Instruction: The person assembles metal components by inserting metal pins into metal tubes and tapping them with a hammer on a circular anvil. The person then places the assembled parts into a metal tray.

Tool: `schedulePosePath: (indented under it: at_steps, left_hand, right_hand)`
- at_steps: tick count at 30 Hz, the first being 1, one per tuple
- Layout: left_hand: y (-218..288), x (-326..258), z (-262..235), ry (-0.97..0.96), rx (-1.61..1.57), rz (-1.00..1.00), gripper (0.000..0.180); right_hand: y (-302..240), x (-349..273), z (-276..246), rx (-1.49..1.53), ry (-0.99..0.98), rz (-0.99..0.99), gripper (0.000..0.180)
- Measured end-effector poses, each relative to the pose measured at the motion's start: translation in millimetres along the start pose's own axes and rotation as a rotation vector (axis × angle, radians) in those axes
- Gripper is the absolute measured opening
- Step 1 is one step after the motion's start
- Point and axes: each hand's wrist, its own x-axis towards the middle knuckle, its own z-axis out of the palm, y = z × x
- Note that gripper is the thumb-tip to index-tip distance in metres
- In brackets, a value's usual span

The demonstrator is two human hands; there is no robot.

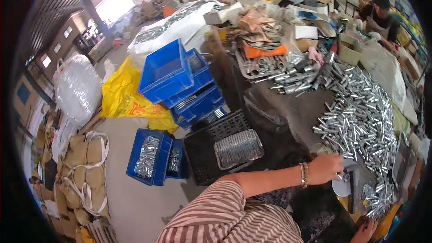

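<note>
We see the left hand (325, 169) at the edge of a heap of metal tubes (360, 117) on the desk (288, 108), fingers curled together, grip unclear; right hand (365, 231) lower, fingers unclear.

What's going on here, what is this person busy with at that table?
A person in a striped top sits at a dark table heaped with short silvery metal tubes. Their left hand reaches to the near edge of the heap, beside a small dark block; what it grips is unclear. Their right hand shows only partly at the lower edge. Blue crates of similar parts stand on the floor, and another person works farther along.
</note>
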Motion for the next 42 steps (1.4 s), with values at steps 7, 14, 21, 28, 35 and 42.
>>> schedulePosePath:
  at_steps: [7,14,21,28,35,42]
  left_hand:
    - [-7.3,2.8,5.0,0.024,0.014,0.021,0.022]
    - [2.4,3.0,8.8,-0.018,-0.052,0.005,0.017]
    - [3.6,-5.4,-43.1,-0.087,0.170,0.119,0.012]
    - [17.4,9.0,-38.8,-0.086,-0.067,-0.085,0.014]
    - [26.8,8.6,-30.9,-0.091,-0.049,-0.117,0.016]
    - [23.7,10.1,-31.9,-0.052,-0.021,-0.055,0.016]
  right_hand:
    - [-143.6,38.5,-82.7,0.129,-0.004,0.024,0.035]
    - [-206.6,64.6,-53.1,0.392,-0.158,-0.099,0.033]
    - [-290.5,91.7,-70.7,0.542,0.040,-0.200,0.013]
    - [-286.8,82.0,-79.6,0.579,0.148,-0.126,0.016]
    - [-282.9,78.7,-74.4,0.557,0.137,-0.189,0.011]
    - [-282.5,80.6,-75.7,0.504,0.154,-0.242,0.012]
